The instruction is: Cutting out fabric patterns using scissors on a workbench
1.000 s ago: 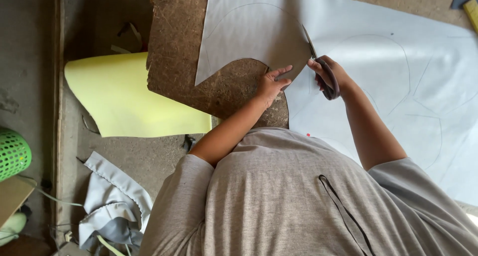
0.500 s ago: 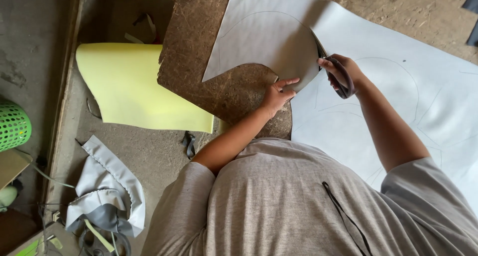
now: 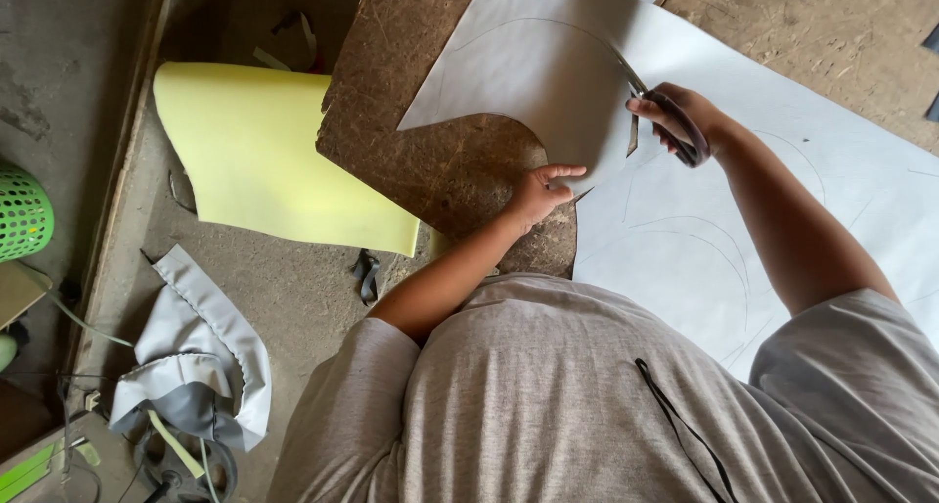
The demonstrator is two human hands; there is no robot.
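Two hands cutting a pale grey sheet along a drawn curve on a rough board.

Far off to the left of the fingers sits a green basket, then crumpled grey fabric and a yellow foam sheet lying partly on the brown board. The left hand grips the cut lower edge of the grey sheet, fingers closed on it with the thumb on top. Just right of those fingers, the right hand has its fingers closed through the dark handles of the scissors, whose blades point up-left along the pencilled arc. The uncut sheet spreads right of that hand.
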